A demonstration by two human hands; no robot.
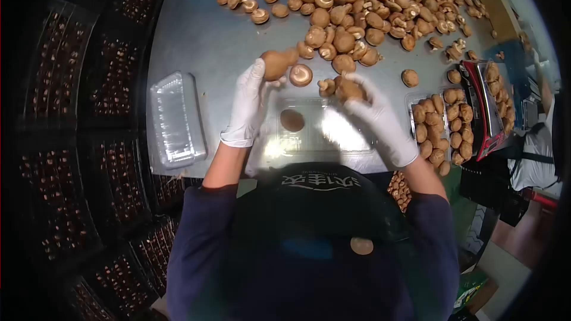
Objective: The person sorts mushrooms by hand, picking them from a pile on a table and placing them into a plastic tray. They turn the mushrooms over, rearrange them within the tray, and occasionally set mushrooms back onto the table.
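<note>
Both hands wear white gloves. My left hand (250, 98) is closed round a large brown shiitake mushroom (275, 66), raised above the table's near part. Its fingers are partly hidden behind the cap. My right hand (376, 110) grips another shiitake mushroom (350, 90), cap side up. Between and below the hands lies a clear plastic tray (309, 148) with a single mushroom (292, 120) in its left part. A loose mushroom with its pale stem showing (301, 75) sits just right of my left hand, on the metal table (202, 35).
A large heap of shiitake mushrooms (369, 0) covers the table's far side. Clear plastic trays (177, 120) stand at the left edge. Filled mushroom trays (432, 128) are at the right, beside a red-and-black printed package (479, 107). Black crates of mushrooms (56, 77) line the left.
</note>
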